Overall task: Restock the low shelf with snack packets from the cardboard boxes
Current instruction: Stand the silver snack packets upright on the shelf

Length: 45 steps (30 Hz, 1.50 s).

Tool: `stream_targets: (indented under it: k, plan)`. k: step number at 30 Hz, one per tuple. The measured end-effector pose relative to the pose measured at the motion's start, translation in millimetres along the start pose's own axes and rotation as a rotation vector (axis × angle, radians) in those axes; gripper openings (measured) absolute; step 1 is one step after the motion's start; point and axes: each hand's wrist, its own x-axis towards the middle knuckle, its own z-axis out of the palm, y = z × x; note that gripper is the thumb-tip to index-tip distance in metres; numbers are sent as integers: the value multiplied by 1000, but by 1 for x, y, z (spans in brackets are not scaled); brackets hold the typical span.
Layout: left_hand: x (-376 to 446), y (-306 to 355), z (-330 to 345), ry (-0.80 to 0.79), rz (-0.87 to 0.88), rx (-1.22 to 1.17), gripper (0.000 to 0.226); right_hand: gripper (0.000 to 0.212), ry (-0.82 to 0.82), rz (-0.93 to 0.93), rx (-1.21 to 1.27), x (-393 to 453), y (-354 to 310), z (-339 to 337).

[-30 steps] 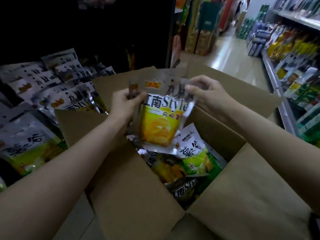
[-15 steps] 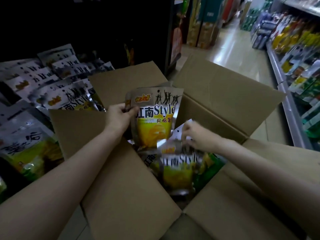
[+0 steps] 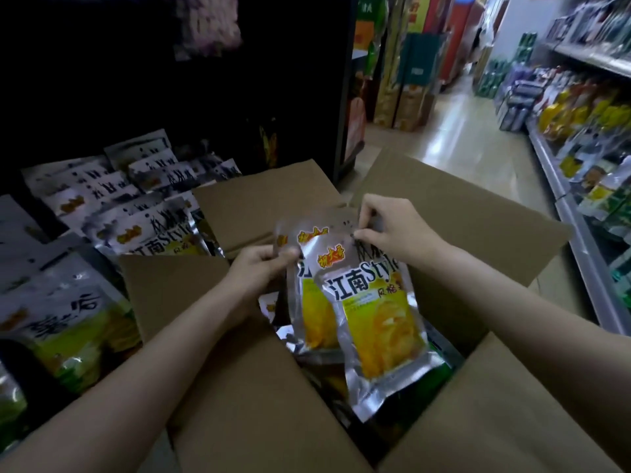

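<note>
The low shelf (image 3: 20, 213), left of the left grip (image 3: 259, 268), carries overlapping silver-and-yellow snack packets (image 3: 150, 230). The shop floor (image 3: 454, 145) carries the open cardboard box (image 3: 246, 387) beneath both grips.

Front packet (image 3: 375, 322), hanging over the cardboard box (image 3: 239, 387), is showing "江南Style" in dark blue; the small line under it is too blurred to read. A shelf packet (image 3: 150, 233) left of the box is showing "江南Style" too. A green packet (image 3: 65, 322) further left is showing "后"; the rest is blurring out.
</note>
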Motion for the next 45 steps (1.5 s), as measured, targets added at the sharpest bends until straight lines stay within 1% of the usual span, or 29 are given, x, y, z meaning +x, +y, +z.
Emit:
stream_targets:
  k: [1, 2, 3, 4, 5, 6, 7, 8, 9, 10, 11, 12, 14, 16, 18, 20, 23, 25, 28, 30, 31, 33, 35, 36, 37, 39, 42, 43, 45]
  plan:
    - [-5, 1, -5, -6, 41, 57, 20, 24, -26, -7, -1, 2, -3, 2]
    - [-7, 2, -12, 9, 91, 168, 22, 25, -57, -23, -10, 3, -8, 4]
    - [-8, 5, -19, 33, 135, 342, 28, 25, -90, -42, -26, 5, -13, 7]
    - [-10, 10, -25, 64, 177, 582, 31, 26, -116, -72, -44, 8, -19, 10]
    - [-11, 15, -32, 87, 198, 842, 26, 27, -132, -100, -64, 10, -25, 12]
    - [-11, 19, -39, 82, 186, 1060, 15, 28, -142, -123, -83, 12, -30, 13]
    - [-13, 21, -48, 5, 80, 1222, 28, 30, -142, -139, -97, 15, -34, 13]
    - [-15, 19, -59, -155, -77, 1328, 55, 34, -134, -144, -109, 19, -37, 14]
    - [-20, 16, -65, -332, -228, 1374, 76, 38, -119, -140, -121, 23, -38, 15]
    - [-26, 11, -68, -473, -328, 1410, 91, 41, -100, -137, -131, 26, -38, 16]
    - [-33, 3, -66, -540, -361, 1422, 100, 42, -85, -135, -146, 27, -37, 18]
    - [-35, -6, -63, -538, -341, 1407, 105, 42, -77, -132, -156, 28, -35, 20]
    - [-35, -24, -49, -441, -247, 1341, 108, 41, -88, -112, -154, 25, -27, 25]
    - [-22, -40, -31, -337, -164, 1243, 106, 41, -107, -86, -156, 22, -17, 26]
    - [-4, -47, -6, -280, -100, 1168, 104, 42, -97, -72, -171, 21, -6, 20]
    - [20, -51, 24, -250, -75, 1112, 101, 43, -51, -79, -203, 23, 5, 11]
    - [64, -54, 70, -237, -50, 1002, 99, 43, 42, -90, -265, 29, 29, -4]
    - [94, -53, 97, -217, -29, 939, 99, 44, 103, -53, -317, 39, 54, -17]
    - [141, -44, 123, -187, -7, 873, 100, 43, 292, 55, -348, 58, 87, -41]
    - [168, -32, 126, -187, 34, 774, 101, 41, 426, 99, -274, 71, 95, -55]
    - [178, -24, 125, -206, 50, 680, 101, 40, 459, 84, -233, 77, 96, -63]
    - [191, -5, 118, -218, 19, 426, 100, 39, 464, 7, -181, 90, 95, -75]
    - [200, 22, 108, -170, -34, 193, 101, 37, 442, -68, -157, 109, 89, -86]
    - [203, 35, 100, -140, -57, 115, 101, 36, 422, -112, -146, 119, 83, -90]
    - [204, 48, 90, -112, -63, 73, 101, 35, 399, -164, -133, 132, 75, -93]
    - [206, 70, 64, -58, 1, 23, 106, 35, 343, -281, -106, 158, 54, -95]
    - [214, 93, 14, 12, 108, -47, 122, 34, 272, -453, -40, 196, 17, -87]
    - [217, 97, -7, 25, 118, -59, 122, 35, 232, -482, -3, 208, 5, -81]
    - [224, 94, -51, 16, 108, -3, 128, 38, 142, -468, 51, 236, -15, -62]
